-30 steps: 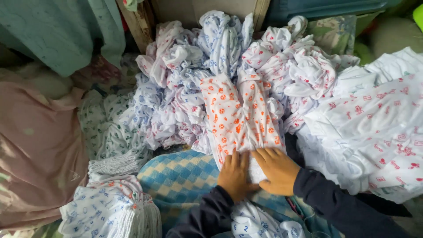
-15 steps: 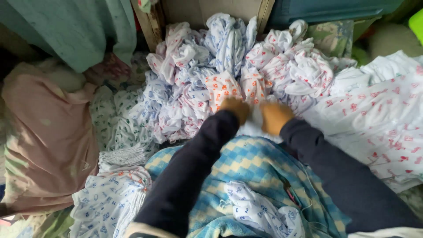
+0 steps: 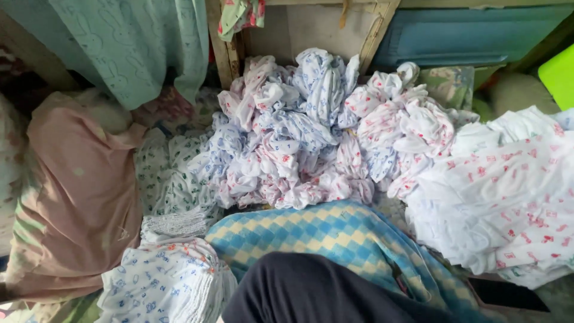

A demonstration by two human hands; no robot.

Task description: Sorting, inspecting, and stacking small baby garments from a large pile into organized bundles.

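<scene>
Crumpled printed baby clothes (image 3: 311,137) heaped at twelve o'clock.
Soft, light, easily pinched by a fold; neither hand shows, only a dark sleeve (image 3: 311,293).

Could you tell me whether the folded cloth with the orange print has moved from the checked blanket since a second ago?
Yes. It lay on the checked blanket under both hands; now the blanket is bare, and the cloth went up toward the crumpled pile. Neither hand shows.

No packages, labels or signs are visible. One dark flat phone-like screen (image 3: 508,293) lies at the lower right, beside heaped cloth.
</scene>
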